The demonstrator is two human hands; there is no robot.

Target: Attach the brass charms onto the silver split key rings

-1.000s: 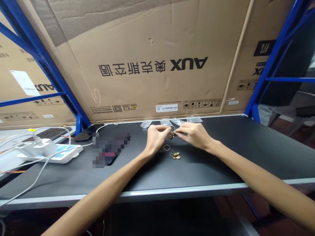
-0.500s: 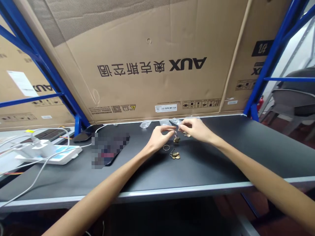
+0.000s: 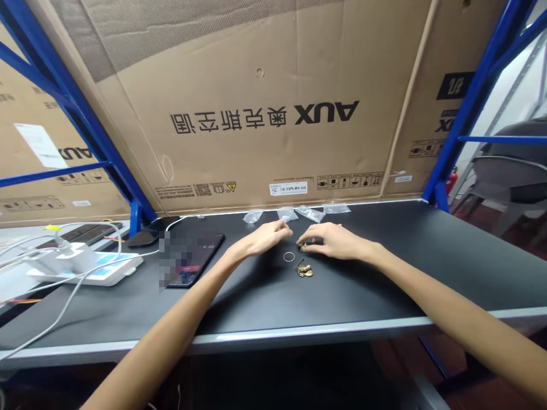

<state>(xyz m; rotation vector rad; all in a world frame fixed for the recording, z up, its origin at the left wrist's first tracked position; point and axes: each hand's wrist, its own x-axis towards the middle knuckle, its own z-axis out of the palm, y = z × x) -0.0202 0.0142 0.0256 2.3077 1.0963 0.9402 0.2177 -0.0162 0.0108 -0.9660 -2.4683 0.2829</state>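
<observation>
My right hand (image 3: 331, 239) is low over the dark tabletop, its thumb and fingers closed around a small brass-coloured charm (image 3: 303, 246) that shows only in part. To its left, my left hand (image 3: 271, 236) has its fingers curled together; anything between them is hidden. A thin metal ring (image 3: 289, 257) lies flat on the table just below the gap between the hands. Nearer to me rests a brass-coloured keychain charm (image 3: 305, 270) with several small pieces and a short pin, touched by neither hand.
Several clear plastic bags (image 3: 310, 213) lie along the back, before a large cardboard box (image 3: 265, 148). On the left are a phone (image 3: 200, 259), partly blurred out, and a white power strip (image 3: 106, 273) with cables. Blue rack posts (image 3: 444, 193) stand at both sides.
The hands have moved apart. The brass charm that hung between them is now down at the table in my right hand. My left hand has drawn back left.
</observation>
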